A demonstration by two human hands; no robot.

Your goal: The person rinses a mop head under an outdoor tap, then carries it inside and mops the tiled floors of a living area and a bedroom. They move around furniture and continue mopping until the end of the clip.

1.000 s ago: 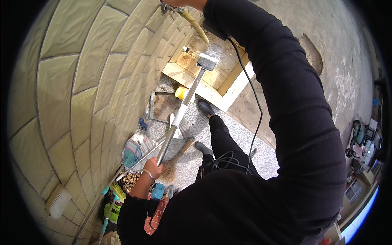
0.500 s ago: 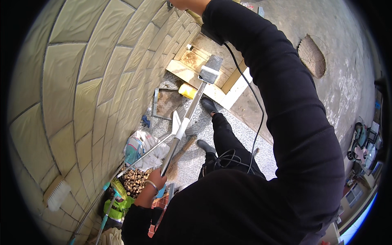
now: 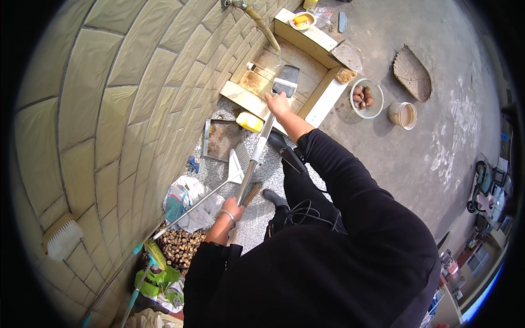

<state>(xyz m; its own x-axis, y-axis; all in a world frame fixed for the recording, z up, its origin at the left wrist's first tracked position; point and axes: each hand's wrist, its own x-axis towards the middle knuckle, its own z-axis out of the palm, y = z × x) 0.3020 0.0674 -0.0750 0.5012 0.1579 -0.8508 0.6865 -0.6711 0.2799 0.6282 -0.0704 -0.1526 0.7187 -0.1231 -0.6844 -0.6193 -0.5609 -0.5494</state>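
A flat mop with a long metal pole (image 3: 252, 170) runs slantwise across the middle. My left hand (image 3: 232, 209), with a bangle at the wrist, is wrapped round the lower part of the pole. Close to the mop head, my right hand (image 3: 279, 104) grips the pole's far end. The grey mop head (image 3: 286, 80) is over the floor of a low tiled basin (image 3: 322, 104). Above the basin a tap (image 3: 234, 4) on the brick wall carries a yellowish hose (image 3: 262, 27); what looks like thin water falls from its end.
Beside the basin stand a bowl of potatoes (image 3: 363, 99) and a small bucket (image 3: 403, 116). A yellow container (image 3: 250, 122), a dustpan (image 3: 223, 140) and a broom (image 3: 238, 163) are near my boots. Plastic bags (image 3: 191, 202) lie along the wall. A woven basket (image 3: 411, 74) rests farther right.
My right hand has come down from beside the tap and now grips the pole near the mop head. My left hand, still on the pole, has shifted slightly up and right.
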